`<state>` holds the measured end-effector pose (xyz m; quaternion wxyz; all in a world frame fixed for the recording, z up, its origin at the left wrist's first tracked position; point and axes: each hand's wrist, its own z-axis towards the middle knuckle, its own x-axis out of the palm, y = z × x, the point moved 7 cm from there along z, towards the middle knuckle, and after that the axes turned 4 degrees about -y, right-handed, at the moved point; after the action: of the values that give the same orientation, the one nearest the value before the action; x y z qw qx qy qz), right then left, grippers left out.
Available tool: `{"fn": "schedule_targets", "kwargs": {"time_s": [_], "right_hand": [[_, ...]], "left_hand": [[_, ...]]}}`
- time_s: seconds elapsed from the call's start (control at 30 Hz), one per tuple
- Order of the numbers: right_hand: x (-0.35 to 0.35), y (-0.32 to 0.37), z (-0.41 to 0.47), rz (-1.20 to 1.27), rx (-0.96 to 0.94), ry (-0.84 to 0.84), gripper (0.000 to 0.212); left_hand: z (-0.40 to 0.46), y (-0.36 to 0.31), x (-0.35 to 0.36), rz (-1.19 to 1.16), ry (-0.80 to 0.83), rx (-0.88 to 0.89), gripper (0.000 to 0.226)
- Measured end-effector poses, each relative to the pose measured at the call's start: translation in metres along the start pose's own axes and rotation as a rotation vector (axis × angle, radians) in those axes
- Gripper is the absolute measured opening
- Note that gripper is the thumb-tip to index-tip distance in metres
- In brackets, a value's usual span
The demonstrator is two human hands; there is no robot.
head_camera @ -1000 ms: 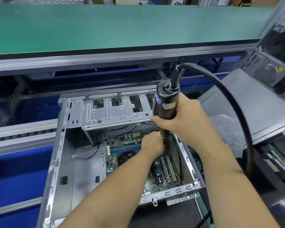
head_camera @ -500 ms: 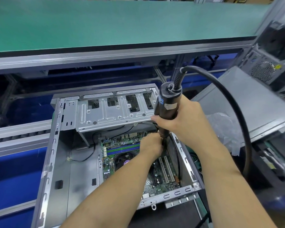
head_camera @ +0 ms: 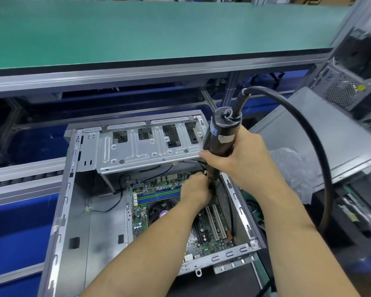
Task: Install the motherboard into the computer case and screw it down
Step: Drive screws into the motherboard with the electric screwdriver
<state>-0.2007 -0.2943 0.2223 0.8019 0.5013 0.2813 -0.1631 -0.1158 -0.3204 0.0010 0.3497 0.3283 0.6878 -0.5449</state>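
An open grey computer case (head_camera: 77,221) lies on its side before me. The green motherboard (head_camera: 208,236) sits inside it on the right. My right hand (head_camera: 240,159) grips a black electric screwdriver (head_camera: 220,136), held upright over the board's far right corner. My left hand (head_camera: 196,190) reaches into the case, its fingers curled round the screwdriver's lower end just above the board. The tip and any screw are hidden behind my left hand.
A thick black cable (head_camera: 315,146) loops from the screwdriver's top down to the right. A metal drive cage (head_camera: 146,146) spans the case's far end. A green-topped bench (head_camera: 159,28) runs behind. Another case (head_camera: 349,91), a grey panel (head_camera: 334,138) and clear plastic wrap (head_camera: 293,168) lie right.
Both hands and the screwdriver stay at the same corner of the board. The view has shifted slightly; nothing was let go.
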Motion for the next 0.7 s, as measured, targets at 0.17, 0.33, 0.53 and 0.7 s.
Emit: {"fn": "schedule_targets", "kwargs": {"time_s": [0.17,0.33,0.53,0.7], "right_hand": [[-0.0003,0.0017,0.0021,-0.004,-0.012,0.031,0.037],[0.0018,0.0021,0.0037,-0.015,-0.017,0.053,0.037],[0.0025,0.0037,0.0035,-0.021,-0.026,0.041,0.037],[0.0017,0.0028,0.0036,-0.002,-0.032,0.027,0.037]], "left_hand": [[0.0009,0.0008,0.0015,0.021,0.016,-0.006,0.029],[0.0001,0.0010,0.0026,0.043,0.012,0.005,0.027],[0.0003,0.0011,0.0019,0.019,0.008,-0.003,0.022],[-0.0006,0.0008,0.0005,0.021,0.013,-0.011,0.025]]}}
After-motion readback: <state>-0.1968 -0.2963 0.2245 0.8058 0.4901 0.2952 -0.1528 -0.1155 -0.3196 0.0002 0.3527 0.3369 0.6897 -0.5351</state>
